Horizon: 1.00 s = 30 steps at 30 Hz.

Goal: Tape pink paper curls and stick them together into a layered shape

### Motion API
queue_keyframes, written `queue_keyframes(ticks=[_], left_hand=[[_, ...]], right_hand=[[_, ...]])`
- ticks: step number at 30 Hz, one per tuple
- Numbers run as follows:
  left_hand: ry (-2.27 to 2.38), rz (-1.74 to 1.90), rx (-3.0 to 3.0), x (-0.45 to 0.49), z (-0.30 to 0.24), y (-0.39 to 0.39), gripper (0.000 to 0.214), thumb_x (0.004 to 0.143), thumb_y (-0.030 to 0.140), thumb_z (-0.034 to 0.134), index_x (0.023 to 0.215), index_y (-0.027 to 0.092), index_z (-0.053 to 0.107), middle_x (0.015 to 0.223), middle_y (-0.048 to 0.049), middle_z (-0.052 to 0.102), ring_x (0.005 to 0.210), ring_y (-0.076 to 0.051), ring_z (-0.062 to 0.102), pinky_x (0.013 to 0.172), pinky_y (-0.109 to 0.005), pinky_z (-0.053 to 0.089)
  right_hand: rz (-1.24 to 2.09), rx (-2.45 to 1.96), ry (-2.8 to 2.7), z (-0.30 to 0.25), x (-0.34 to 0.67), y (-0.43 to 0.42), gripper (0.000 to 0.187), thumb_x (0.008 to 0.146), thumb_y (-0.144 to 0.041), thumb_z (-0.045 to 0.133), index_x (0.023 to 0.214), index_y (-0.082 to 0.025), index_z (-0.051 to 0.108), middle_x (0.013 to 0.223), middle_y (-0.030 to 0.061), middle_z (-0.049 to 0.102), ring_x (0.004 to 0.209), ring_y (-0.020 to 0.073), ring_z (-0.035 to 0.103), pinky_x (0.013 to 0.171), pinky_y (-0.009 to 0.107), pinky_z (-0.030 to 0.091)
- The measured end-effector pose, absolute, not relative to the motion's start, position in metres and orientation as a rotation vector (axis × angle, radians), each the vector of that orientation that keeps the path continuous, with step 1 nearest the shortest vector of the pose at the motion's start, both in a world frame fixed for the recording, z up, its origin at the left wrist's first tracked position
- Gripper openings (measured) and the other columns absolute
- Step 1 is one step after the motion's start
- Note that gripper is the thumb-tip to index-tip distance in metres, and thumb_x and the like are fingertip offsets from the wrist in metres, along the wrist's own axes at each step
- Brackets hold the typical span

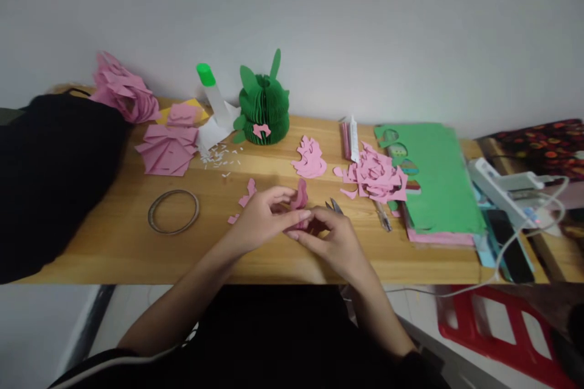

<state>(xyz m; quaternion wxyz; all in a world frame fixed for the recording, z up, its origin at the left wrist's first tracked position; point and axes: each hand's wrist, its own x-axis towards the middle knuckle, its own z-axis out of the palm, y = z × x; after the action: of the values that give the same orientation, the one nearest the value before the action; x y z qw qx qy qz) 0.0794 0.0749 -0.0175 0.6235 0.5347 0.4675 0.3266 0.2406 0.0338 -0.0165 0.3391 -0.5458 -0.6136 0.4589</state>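
Both hands meet over the front middle of the wooden worktop [114,249], directly in front of the green honeycomb paper ornament [264,110], which serves as reference point. The left hand [262,217] is pressed together, thumb and fingers pinching a folded pink paper piece [300,197]. The right hand [335,242] is also closed, its fingertips gripping the lower edge of the same piece. The piece stands partly upright between the two hands, just above the worktop surface.

Scissors [334,205] lie immediately behind the right hand; only the blade tips show. Small pink offcuts [246,197] lie between the ornament and the left hand. A roll of tape [173,211], lying flat, sits forward and to the left of the ornament. A glue bottle [214,97] with a green cap leans just left of the ornament, with white paper flecks [219,158] in front of it. Further left are a pile of folded pink sheets [168,149] and a crumpled pink paper bundle [123,88] resting on a black bag [50,176].

To the right of the ornament lie a cut pink shape [310,158], then a heap of pink scraps [376,173], then a stack of green and pink paper sheets [433,176]. A pen [383,217] lies in front of the scrap heap. A white power strip [506,191] with cable sits at the far right.
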Motion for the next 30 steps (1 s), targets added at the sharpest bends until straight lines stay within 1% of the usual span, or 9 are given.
queue_keyframes(ticks=[4, 7, 10, 14, 17, 21, 23, 27, 30], left_hand=[[0.950, 0.698, 1.183, 0.077, -0.021, 0.072, 0.026, 0.072, 0.031, 0.072, 0.091, 0.013, 0.067, 0.091, -0.0069, 0.075, 0.081, -0.018, 0.070, 0.076, -0.029, 0.056], [0.912, 0.661, 1.162, 0.073, -0.022, 0.071, 0.025, 0.073, 0.030, 0.071, 0.092, 0.014, 0.069, 0.094, -0.0073, 0.076, 0.088, -0.019, 0.071, 0.081, -0.030, 0.056], [0.926, 0.631, 1.164, 0.068, -0.023, 0.071, 0.026, 0.074, 0.031, 0.071, 0.093, 0.013, 0.071, 0.098, -0.0082, 0.076, 0.093, -0.020, 0.071, 0.086, -0.031, 0.055], [0.937, 0.612, 1.133, 0.063, -0.022, 0.070, 0.022, 0.077, 0.027, 0.070, 0.094, 0.015, 0.072, 0.097, -0.0060, 0.077, 0.095, -0.019, 0.071, 0.089, -0.031, 0.055], [0.941, 0.608, 1.081, 0.059, -0.022, 0.069, 0.019, 0.079, 0.026, 0.069, 0.094, 0.016, 0.073, 0.101, -0.0055, 0.076, 0.098, -0.019, 0.070, 0.091, -0.031, 0.054], [0.916, 0.587, 1.010, 0.056, -0.027, 0.069, 0.027, 0.076, 0.034, 0.073, 0.096, 0.015, 0.073, 0.101, -0.0098, 0.076, 0.096, -0.023, 0.072, 0.084, -0.033, 0.057], [0.912, 0.573, 0.966, 0.055, -0.029, 0.068, 0.032, 0.076, 0.037, 0.075, 0.099, 0.015, 0.072, 0.104, -0.0113, 0.076, 0.094, -0.023, 0.072, 0.084, -0.035, 0.057], [0.936, 0.574, 0.919, 0.057, -0.032, 0.067, 0.036, 0.074, 0.040, 0.077, 0.100, 0.014, 0.072, 0.103, -0.0123, 0.076, 0.093, -0.023, 0.073, 0.085, -0.036, 0.057], [1.009, 0.579, 0.961, 0.062, -0.034, 0.067, 0.038, 0.073, 0.041, 0.077, 0.098, 0.013, 0.072, 0.100, -0.0111, 0.076, 0.093, -0.023, 0.072, 0.084, -0.035, 0.058]], right_hand=[[1.338, -1.347, -1.456, -0.023, 0.247, 0.030, 0.025, 0.070, -0.037, 0.081, 0.068, -0.019, 0.064, 0.063, -0.0033, 0.056, 0.057, 0.0107, 0.050, 0.054, 0.023, 0.040], [1.441, -1.299, -1.375, -0.028, 0.252, 0.029, 0.023, 0.068, -0.038, 0.083, 0.073, -0.020, 0.069, 0.062, -0.0042, 0.055, 0.055, 0.0098, 0.048, 0.051, 0.023, 0.040], [1.504, -1.274, -1.304, -0.034, 0.254, 0.027, 0.022, 0.069, -0.037, 0.083, 0.079, -0.021, 0.072, 0.063, -0.0034, 0.059, 0.056, 0.0102, 0.050, 0.052, 0.023, 0.042], [1.620, -1.221, -1.203, -0.038, 0.256, 0.024, 0.019, 0.071, -0.035, 0.081, 0.083, -0.021, 0.074, 0.072, 0.0003, 0.069, 0.062, 0.0115, 0.058, 0.057, 0.025, 0.048], [1.680, -1.207, -1.127, -0.040, 0.258, 0.022, 0.017, 0.074, -0.035, 0.079, 0.083, -0.021, 0.075, 0.071, 0.0005, 0.071, 0.057, 0.0102, 0.059, 0.055, 0.024, 0.050], [1.712, -1.214, -1.051, -0.044, 0.261, 0.021, 0.018, 0.075, -0.036, 0.078, 0.080, -0.020, 0.075, 0.066, -0.0010, 0.069, 0.054, 0.0087, 0.059, 0.054, 0.023, 0.051], [1.717, -1.225, -1.020, -0.046, 0.262, 0.021, 0.020, 0.074, -0.039, 0.079, 0.080, -0.020, 0.075, 0.064, -0.0013, 0.068, 0.054, 0.0085, 0.059, 0.053, 0.022, 0.051], [1.710, -1.271, -0.978, -0.050, 0.262, 0.020, 0.028, 0.074, -0.045, 0.078, 0.080, -0.018, 0.073, 0.064, -0.0009, 0.067, 0.053, 0.0091, 0.058, 0.052, 0.023, 0.050], [1.646, -1.334, -1.021, -0.050, 0.256, 0.018, 0.031, 0.075, -0.048, 0.076, 0.084, -0.019, 0.070, 0.067, 0.0000, 0.067, 0.057, 0.0108, 0.059, 0.054, 0.024, 0.049]])
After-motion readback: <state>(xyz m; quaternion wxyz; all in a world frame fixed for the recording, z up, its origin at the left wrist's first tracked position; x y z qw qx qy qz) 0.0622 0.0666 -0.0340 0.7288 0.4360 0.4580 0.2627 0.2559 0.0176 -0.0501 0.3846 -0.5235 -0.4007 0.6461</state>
